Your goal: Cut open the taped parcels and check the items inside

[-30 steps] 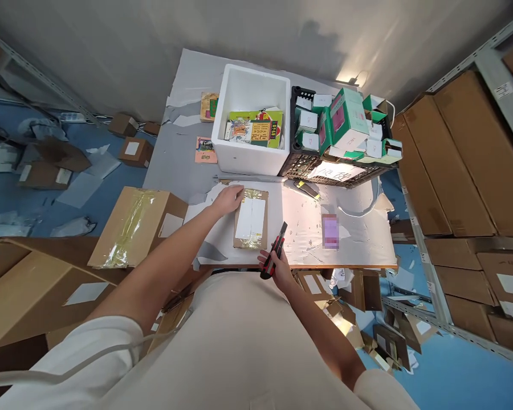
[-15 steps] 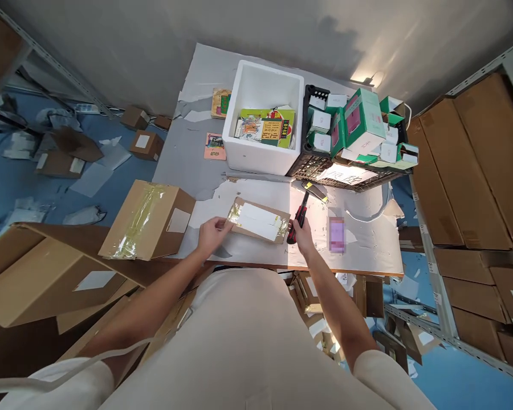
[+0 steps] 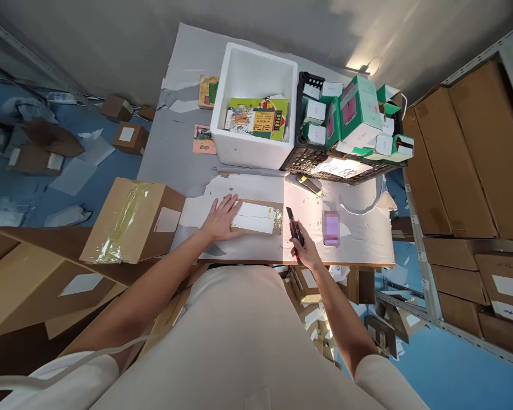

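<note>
The left hand (image 3: pixel 223 218), no longer pinching the parcel (image 3: pixel 260 218) by its edge, is now spreading over its left end, seemingly steadying it on the near part of the table (image 3: pixel 361 242). Farther right, the right hand (image 3: pixel 305 246) is clasping the cutter (image 3: pixel 296 230). The parcel's left end is lying hidden; the label (image 3: pixel 251 216) is looking unreadable

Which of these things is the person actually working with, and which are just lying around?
In hand:
- small cardboard parcel, its end under the left hand
- red-and-black cutter, held in the right hand

Lying about, untouched:
- yellow-and-black object
- white box holding books
- black crate of green-and-white boxes
- taped carton
</note>
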Tool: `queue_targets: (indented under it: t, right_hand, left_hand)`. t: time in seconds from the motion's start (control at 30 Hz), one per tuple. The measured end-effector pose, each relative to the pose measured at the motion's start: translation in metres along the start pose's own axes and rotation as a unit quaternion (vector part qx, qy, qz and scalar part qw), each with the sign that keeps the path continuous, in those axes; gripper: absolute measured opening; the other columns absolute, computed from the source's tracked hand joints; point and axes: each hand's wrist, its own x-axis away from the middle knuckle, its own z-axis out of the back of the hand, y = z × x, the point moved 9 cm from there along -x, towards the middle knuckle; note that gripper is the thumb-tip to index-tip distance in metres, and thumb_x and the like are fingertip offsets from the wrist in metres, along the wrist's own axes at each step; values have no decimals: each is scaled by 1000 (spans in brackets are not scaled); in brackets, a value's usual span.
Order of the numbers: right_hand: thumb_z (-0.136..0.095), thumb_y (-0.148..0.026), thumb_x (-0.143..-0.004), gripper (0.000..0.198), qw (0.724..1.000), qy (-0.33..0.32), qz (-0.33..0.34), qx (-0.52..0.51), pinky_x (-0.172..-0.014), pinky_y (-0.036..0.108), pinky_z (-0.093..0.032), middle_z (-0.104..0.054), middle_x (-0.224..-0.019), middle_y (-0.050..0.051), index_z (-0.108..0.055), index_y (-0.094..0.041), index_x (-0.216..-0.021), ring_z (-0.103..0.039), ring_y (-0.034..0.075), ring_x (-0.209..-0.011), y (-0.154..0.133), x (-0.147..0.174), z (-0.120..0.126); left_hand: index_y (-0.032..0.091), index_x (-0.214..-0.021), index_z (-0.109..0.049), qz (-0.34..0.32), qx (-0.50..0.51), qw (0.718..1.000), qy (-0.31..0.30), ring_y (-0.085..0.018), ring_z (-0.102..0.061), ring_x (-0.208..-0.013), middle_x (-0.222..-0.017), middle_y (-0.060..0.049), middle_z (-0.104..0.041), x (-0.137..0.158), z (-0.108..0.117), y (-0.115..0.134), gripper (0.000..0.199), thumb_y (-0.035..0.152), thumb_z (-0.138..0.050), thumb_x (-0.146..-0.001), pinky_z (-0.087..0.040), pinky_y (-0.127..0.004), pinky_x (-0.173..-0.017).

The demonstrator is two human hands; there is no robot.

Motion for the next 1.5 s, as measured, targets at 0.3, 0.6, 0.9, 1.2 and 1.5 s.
queue_targets:
  t: [0.3,0.6,0.9,1.2,1.5]
  right_hand:
    - [-49,-35,-84,75,1000,0,-7,7,-47,24,-49,-61,-78,-2,-16,-28,-151,-53,8,-47,1,5,-7]
    - [-47,-32,-85,73,999,-35,-18,18,-44,23,-48,-58,-78,-3,-15,-28,-151,-52,7,-46,-3,3,-5]
    - [-42,-20,-89,65,955,-68,2,288,-55,24,-49,-64,-70,0,-21,-25,-150,-58,12,-51,-42,0,0]
    - [-37,-14,-90,66,837,-39,-5,546,-69,30,-43,-68,-93,12,-11,-16,-151,-63,23,-79,-57,16,-25]
    - [-38,-15,-91,67,840,-17,-32,542,-66,29,-39,-66,-92,12,-9,-16,-151,-62,22,-79,-52,28,-38]
  left_hand:
    - [14,-146,-26,29,9,998,46,-38,-22,-139,-150,-20,-32,-3,-2,-2,109,69,-64,-60,-14,-54,-112]
    - [15,-146,-26,24,37,997,64,-39,-24,-138,-147,-20,-35,-2,-3,-4,113,70,-67,-56,-19,-53,-111]
    - [14,-140,-34,27,59,992,110,-39,-31,-132,-138,-20,-40,-3,-3,-3,110,67,-71,-51,-26,-52,-109]
    - [17,-139,-33,47,51,993,96,-39,-30,-132,-138,-19,-39,-3,-2,-1,108,66,-72,-51,-33,-51,-104]
    - [20,-142,-31,87,49,993,56,-41,-25,-133,-142,-20,-35,-1,-1,1,104,64,-70,-56,-41,-51,-93]
